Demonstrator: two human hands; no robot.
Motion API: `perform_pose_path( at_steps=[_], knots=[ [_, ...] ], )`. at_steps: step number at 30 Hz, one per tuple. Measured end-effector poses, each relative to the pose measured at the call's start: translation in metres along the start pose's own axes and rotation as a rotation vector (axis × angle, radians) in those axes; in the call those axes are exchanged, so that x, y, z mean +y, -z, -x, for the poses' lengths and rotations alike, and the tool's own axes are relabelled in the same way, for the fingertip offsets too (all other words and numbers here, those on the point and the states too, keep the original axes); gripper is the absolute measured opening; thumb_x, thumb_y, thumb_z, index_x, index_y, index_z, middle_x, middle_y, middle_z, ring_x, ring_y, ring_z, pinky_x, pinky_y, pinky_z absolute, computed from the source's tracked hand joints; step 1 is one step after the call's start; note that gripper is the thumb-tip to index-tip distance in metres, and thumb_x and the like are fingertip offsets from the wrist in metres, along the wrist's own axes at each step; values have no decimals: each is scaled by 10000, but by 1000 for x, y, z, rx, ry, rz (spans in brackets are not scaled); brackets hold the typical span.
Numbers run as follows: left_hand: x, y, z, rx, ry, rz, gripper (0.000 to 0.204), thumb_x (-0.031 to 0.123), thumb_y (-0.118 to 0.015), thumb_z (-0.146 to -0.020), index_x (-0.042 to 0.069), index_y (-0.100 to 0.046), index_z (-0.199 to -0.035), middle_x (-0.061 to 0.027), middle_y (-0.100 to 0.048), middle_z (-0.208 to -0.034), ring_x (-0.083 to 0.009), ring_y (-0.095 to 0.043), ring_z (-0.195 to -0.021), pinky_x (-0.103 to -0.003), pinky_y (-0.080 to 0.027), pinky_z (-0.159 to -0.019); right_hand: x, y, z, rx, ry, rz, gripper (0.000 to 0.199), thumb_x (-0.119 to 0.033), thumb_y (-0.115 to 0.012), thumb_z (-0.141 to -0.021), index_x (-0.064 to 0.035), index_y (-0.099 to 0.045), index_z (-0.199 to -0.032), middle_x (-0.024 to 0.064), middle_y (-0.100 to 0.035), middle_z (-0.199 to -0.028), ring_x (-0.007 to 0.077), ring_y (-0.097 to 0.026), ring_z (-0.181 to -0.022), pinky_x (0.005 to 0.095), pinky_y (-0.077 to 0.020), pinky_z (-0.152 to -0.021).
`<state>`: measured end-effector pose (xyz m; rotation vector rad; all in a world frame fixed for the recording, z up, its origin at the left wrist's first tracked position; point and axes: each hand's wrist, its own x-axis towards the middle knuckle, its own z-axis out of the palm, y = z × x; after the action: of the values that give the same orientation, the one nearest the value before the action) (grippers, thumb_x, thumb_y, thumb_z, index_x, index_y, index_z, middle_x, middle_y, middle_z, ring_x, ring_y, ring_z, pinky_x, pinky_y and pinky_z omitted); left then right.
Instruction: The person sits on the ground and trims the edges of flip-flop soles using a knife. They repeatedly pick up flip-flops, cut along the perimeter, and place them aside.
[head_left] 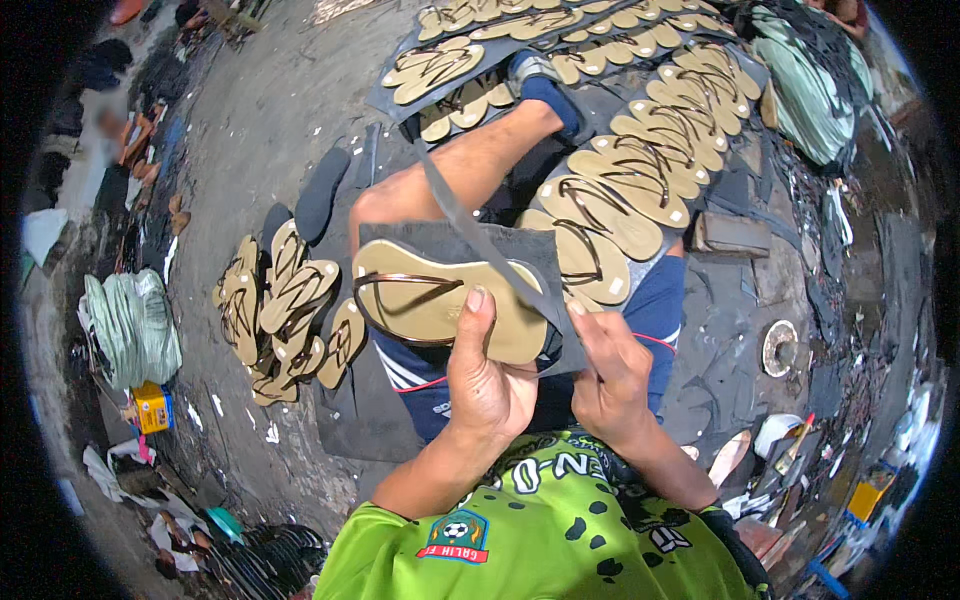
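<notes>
My left hand (485,385) grips a tan flip-flop (430,300) with shiny brown straps, its thumb pressed on the footbed. A dark grey sole sheet (510,243) lies against the flip-flop's underside and sticks out past its edge. From the heel end, a narrow dark strip (470,222) rises across the sheet toward my knee. My right hand (612,370) is closed beside the heel, fingers pinched together at the sheet's edge. Whatever sits inside those fingers is hidden.
Tan flip-flops stand in a long overlapping row (650,150) at the right, with more rows at the far side. A loose flip-flop pile (285,300) lies left, near dark sole pieces (322,190). Right of my lap are a block (732,234), a tape roll (780,348) and scraps.
</notes>
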<state>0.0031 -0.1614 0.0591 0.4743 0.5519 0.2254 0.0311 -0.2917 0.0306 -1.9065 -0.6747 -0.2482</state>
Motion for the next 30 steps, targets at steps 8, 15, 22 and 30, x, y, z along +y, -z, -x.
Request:
perform_pose_path(
  at_steps=[8, 15, 22, 30],
  knots=[
    [3, -14, -8, -144, 47, -119, 296, 318, -592, -920, 107, -591, -1127, -11, -660, -1061, -148, -635, -975, -316, -519, -867, 27, 34, 48, 49, -3, 240, 432, -97, -684, -789, -115, -608, -1214, 91, -573, -810, 254, -587, -640, 367, -483, -568],
    [0, 6, 9, -97, 150, -117, 294, 267, -634, -878, 80, -588, -1100, -39, -664, -1042, -151, -673, -885, -266, -585, -735, -11, 57, 15, -281, -286, 22, 424, -89, -652, -833, -111, -596, -1252, 84, -564, -769, 256, -592, -615, 363, -479, -555],
    [4, 32, 28, -52, 226, -222, 452, 298, -703, -801, 55, -558, -1153, -49, -665, -1028, -157, -679, -880, -260, -589, -732, -15, 61, -1, -556, -330, -88, 331, -142, -600, -883, -102, -605, -1212, 111, -539, -761, 302, -591, -661, 405, -470, -577],
    [16, 68, 36, -116, 360, -171, 555, 228, -694, -731, 1, -526, -1209, -123, -637, -1060, -215, -635, -978, -342, -524, -870, 2, 31, -10, -703, -239, -218, 467, -87, -586, -812, -129, -548, -1276, 124, -535, -819, 351, -586, -759, 444, -465, -631]
  ],
)
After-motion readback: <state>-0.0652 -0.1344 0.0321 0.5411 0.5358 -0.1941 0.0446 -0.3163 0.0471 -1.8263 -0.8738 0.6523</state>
